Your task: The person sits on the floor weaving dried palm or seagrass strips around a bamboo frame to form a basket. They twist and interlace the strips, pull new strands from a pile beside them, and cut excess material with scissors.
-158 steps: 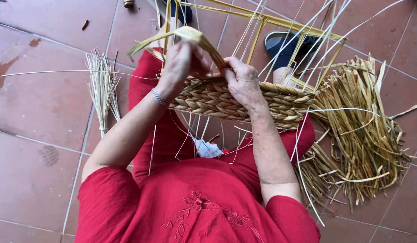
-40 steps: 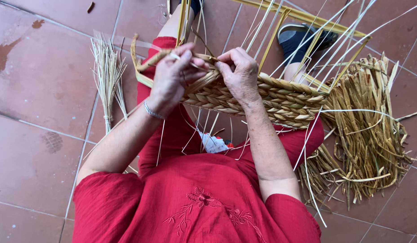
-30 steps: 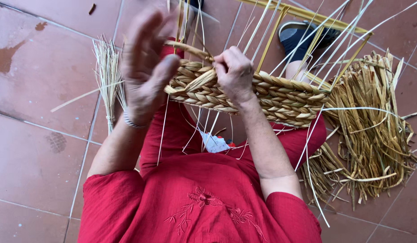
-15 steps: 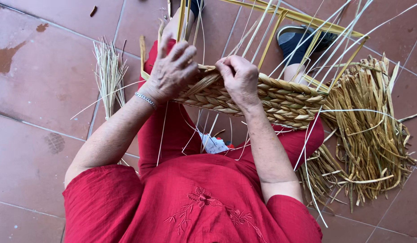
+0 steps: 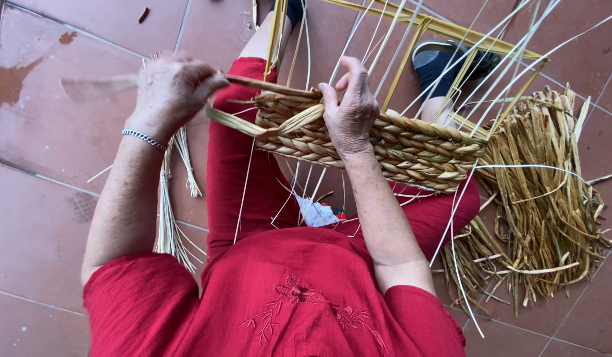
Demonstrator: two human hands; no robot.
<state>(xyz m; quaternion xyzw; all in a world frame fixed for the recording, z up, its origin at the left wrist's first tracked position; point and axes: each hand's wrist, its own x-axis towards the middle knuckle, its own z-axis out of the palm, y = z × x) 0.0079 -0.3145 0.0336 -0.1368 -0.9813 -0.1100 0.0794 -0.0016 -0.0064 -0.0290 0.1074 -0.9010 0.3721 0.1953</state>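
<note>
Left hand (image 5: 170, 89) is closed on a flat straw strand (image 5: 266, 86), pulling it out sideways; its fingertips are turned away and hidden. Right hand (image 5: 349, 109) is pressed flat, fingers together, clamped on the rim of the woven straw basket (image 5: 412, 149) resting on the red-clad lap. What lies under that palm cannot be seen. Upright stakes (image 5: 398, 39) run off the top edge. Half a second ago the left hand lay on the weave; now it has drawn well clear to the left. Loose straw (image 5: 550, 211) lies on the tiled floor (image 5: 41, 198).
</note>
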